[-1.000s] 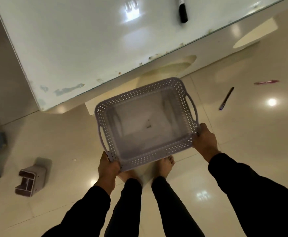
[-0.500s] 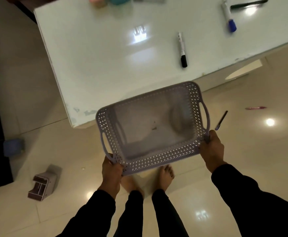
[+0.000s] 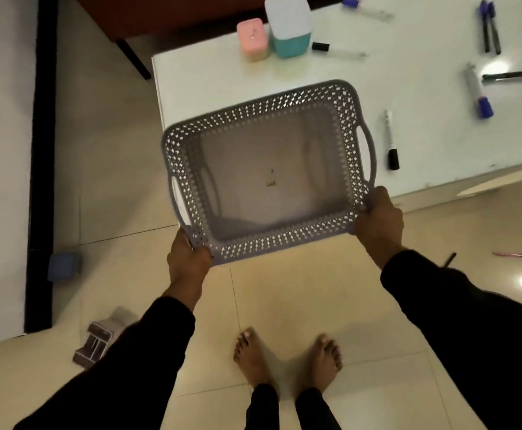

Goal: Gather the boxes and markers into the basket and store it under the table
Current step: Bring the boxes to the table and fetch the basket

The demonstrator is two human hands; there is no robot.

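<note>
I hold a grey perforated basket (image 3: 284,243) in the air, over the near corner of the white table (image 3: 424,76). My left hand (image 3: 188,259) grips its near left corner and my right hand (image 3: 377,218) grips its near right corner. The basket holds only a few crumbs. On the table stand a pink box (image 3: 252,38) and a white and teal box (image 3: 289,26). Several markers lie there: a black-capped one (image 3: 391,141) just right of the basket, a blue-capped one (image 3: 477,91), and two dark ones (image 3: 491,26) at the far right.
A dark pen (image 3: 449,259) and a pink pen (image 3: 514,254) lie on the tiled floor at the right. A small brown and white object (image 3: 95,346) and a blue block (image 3: 64,266) sit on the floor at the left. My bare feet (image 3: 287,361) stand below the basket.
Both hands have raised the basket up and forward, from floor level beside the table to over its near corner. My view has tilted up, so the boxes and more markers show.
</note>
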